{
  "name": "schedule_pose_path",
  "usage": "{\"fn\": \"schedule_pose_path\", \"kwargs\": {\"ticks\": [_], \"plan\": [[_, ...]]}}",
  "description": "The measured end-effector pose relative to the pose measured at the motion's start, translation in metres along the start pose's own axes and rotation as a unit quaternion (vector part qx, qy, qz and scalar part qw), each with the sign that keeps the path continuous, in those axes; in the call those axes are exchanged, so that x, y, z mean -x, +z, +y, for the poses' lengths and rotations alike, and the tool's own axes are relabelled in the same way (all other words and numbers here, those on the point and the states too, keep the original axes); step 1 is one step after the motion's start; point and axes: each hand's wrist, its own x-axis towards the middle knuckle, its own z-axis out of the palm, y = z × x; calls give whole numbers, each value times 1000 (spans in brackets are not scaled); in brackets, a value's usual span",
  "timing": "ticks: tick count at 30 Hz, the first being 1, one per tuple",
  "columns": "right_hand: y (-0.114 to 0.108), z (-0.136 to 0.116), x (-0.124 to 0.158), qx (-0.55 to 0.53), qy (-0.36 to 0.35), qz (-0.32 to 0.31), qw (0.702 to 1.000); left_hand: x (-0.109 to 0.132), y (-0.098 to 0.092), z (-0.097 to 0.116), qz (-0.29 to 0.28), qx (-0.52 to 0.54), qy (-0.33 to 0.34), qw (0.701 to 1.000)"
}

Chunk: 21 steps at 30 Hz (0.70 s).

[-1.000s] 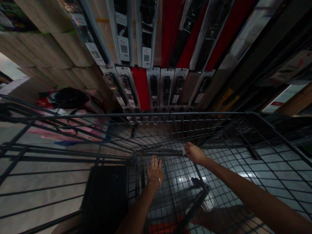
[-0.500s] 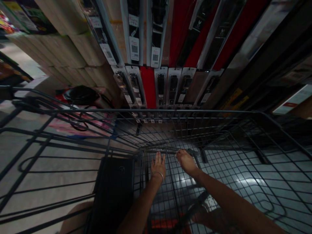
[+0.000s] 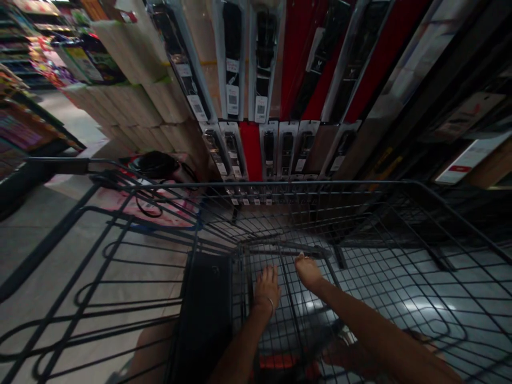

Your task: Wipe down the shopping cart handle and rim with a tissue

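Observation:
I look down into a black wire shopping cart [image 3: 280, 185]. My left hand [image 3: 267, 285], with a thin bracelet on the wrist, lies flat on the cart's wire floor with its fingers stretched forward. Just to its right, my right hand [image 3: 308, 271] reaches to the low front bar [image 3: 280, 248] of the cart. Its fingers are pressed together at the bar, and what they pinch is hidden. A flat black item [image 3: 206, 314] stands on edge inside the cart, left of my left forearm.
Straight ahead is a shelf wall hung with packaged black belts [image 3: 268, 149] on red and white cards. Stacked pale boxes [image 3: 132, 101] stand at the left. A black bag [image 3: 154, 162] rests on pink packaging past the cart's left side. An aisle opens at the far left.
My right hand has drawn left and closer to my left hand along the front bar. Both hands have sunk lower in view, and the view has swung left, showing more of the aisle.

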Motion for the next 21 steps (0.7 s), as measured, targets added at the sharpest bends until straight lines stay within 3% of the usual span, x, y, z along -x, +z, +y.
{"fn": "schedule_pose_path", "kwargs": {"ticks": [7,11,15,21], "plan": [[-12,1,0,-40,34,7,999,4,-6,5,-35,-2,4,999],[-13,-9,-1,-90,-7,31,995,2,-6,5,-50,-10,6,999],[-9,-25,-7,-89,-79,12,993,-1,-3,4,-61,-19,9,998],[-6,-43,-23,-74,-49,-24,996,-5,0,2,-78,-25,17,997]]}}
